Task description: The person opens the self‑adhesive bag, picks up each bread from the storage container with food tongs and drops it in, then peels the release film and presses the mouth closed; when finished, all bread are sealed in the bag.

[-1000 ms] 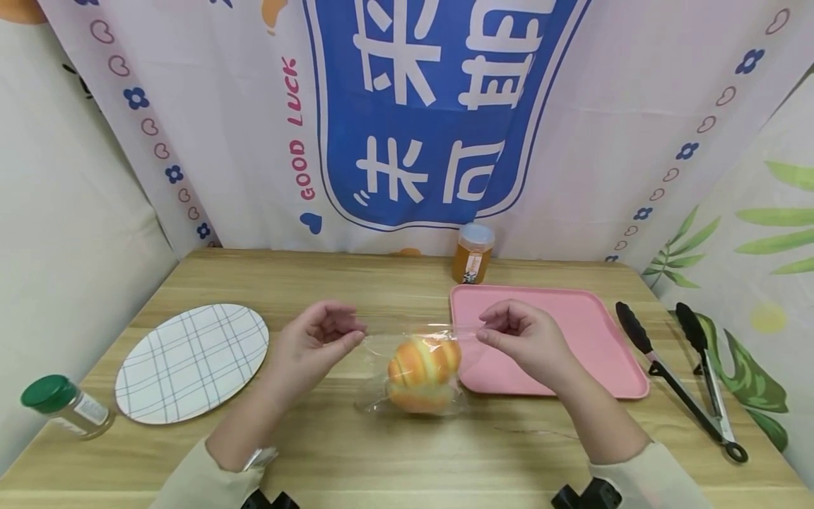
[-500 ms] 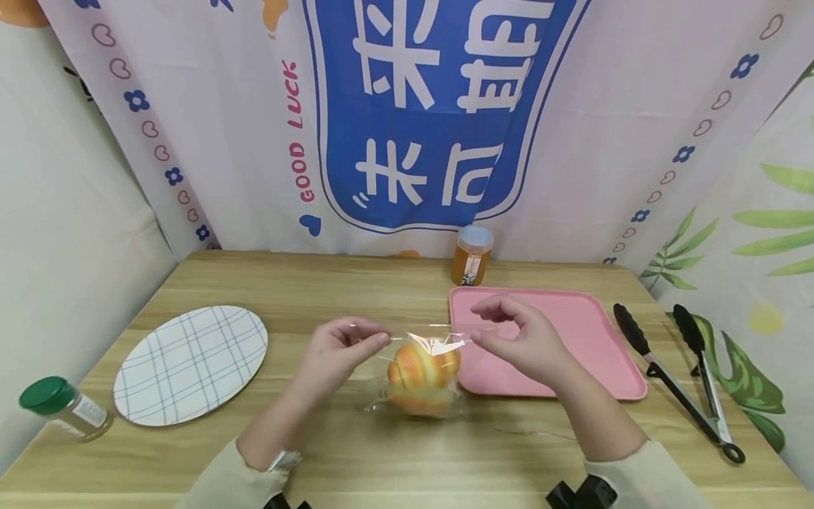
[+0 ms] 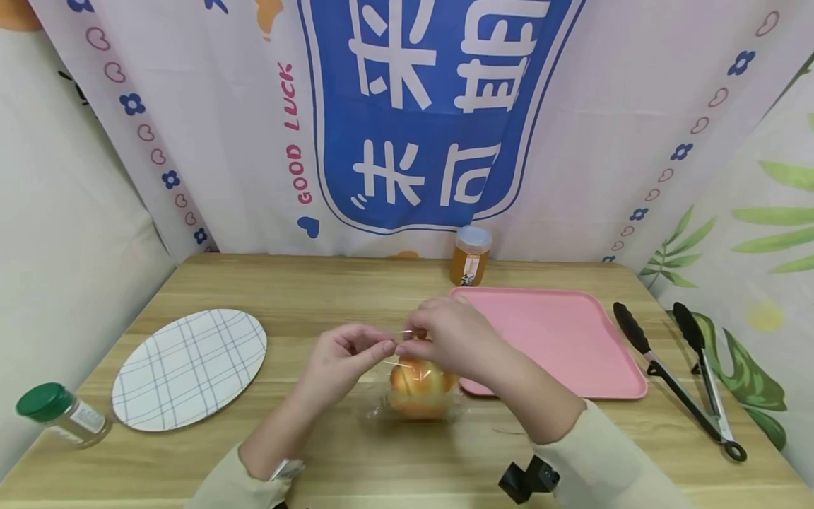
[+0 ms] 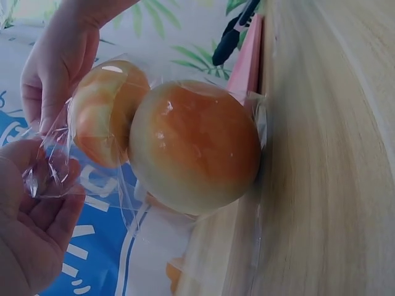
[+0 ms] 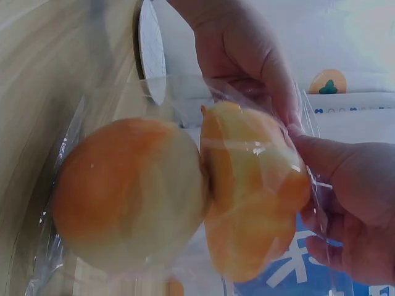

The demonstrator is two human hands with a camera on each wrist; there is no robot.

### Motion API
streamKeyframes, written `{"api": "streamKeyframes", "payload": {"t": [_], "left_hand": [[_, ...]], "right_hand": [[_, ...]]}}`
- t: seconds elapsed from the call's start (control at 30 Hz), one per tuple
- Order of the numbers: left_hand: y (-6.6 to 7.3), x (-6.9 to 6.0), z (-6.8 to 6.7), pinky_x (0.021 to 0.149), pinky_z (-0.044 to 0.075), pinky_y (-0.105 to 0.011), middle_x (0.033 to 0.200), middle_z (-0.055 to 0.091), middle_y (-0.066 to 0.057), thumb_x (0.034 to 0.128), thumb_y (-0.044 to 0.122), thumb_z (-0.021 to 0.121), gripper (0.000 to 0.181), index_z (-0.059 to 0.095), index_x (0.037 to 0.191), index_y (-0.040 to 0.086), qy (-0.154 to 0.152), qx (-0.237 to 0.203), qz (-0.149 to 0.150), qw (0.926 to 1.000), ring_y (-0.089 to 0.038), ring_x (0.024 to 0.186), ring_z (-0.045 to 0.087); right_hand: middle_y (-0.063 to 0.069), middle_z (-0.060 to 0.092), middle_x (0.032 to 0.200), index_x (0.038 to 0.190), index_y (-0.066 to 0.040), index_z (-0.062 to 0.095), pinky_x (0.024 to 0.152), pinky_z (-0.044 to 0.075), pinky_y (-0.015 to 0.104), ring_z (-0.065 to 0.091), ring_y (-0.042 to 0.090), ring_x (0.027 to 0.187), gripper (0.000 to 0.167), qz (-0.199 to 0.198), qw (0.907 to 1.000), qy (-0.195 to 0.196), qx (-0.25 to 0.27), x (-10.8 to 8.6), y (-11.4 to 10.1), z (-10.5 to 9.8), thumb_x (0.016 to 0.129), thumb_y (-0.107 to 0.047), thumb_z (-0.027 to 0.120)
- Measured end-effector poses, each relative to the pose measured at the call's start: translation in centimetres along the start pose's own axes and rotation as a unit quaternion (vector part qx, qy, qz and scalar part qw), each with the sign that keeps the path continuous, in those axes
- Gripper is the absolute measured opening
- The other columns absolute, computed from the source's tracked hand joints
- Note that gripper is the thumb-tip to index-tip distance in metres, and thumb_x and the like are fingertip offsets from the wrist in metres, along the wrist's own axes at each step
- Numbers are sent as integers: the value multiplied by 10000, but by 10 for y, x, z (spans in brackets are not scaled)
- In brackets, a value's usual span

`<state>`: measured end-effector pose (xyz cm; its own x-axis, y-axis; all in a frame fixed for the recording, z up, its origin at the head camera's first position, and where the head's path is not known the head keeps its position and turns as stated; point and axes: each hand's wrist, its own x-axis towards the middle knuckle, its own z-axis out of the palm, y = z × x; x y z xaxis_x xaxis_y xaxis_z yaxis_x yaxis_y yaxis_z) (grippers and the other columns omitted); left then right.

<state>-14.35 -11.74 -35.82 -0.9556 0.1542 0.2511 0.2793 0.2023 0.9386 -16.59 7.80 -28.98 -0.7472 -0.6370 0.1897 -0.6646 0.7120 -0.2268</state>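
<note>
A clear plastic bag (image 5: 179,92) stands on the table with two breads inside. The lower one is a smooth round bun (image 4: 197,148); above it sits a ridged, croissant-like roll (image 5: 247,185). My left hand (image 3: 346,360) pinches the bag's top edge from the left. From the right, my right hand (image 3: 451,339) grips the gathered film, its thumb tip meeting the left fingertips over the roll. In the head view, the right hand partly hides the roll.
A pink tray (image 3: 559,346) lies at right, beside black-tipped tongs (image 3: 689,396). Behind the tray is an amber jar (image 3: 470,258). At left are a checked oval plate (image 3: 191,367) and a green-lidded shaker (image 3: 63,413). A thin strand (image 3: 509,431) lies in front.
My left hand has moved right along the bag's top edge. The right hand has swung left to meet it, so the bag's mouth is drawn together. Tray, plate and tongs stay put.
</note>
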Motion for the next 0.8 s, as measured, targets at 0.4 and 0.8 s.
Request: {"api": "streamKeyframes", "payload": {"t": [0.4,0.8], "left_hand": [[-4,-1,-2,728,595,-227,982,731,-244,878,46,704,153,689,992,-56,-115,-230,26,9997,-10,817,691],[-6,0,-7,732,602,-239,975,739,-220,898,62,688,154,689,994,-59,-151,-256,-58,9995,-38,815,704]], "right_hand": [[-98,690,819,825,-197,733,716,523,250,578,63,762,74,985,9806,-155,1688,-25,44,-11,843,-254,776],[-52,696,854,914,-140,752,757,544,276,606,98,816,85,1125,9728,-34,2026,-45,72,-13,879,-216,737]]}}
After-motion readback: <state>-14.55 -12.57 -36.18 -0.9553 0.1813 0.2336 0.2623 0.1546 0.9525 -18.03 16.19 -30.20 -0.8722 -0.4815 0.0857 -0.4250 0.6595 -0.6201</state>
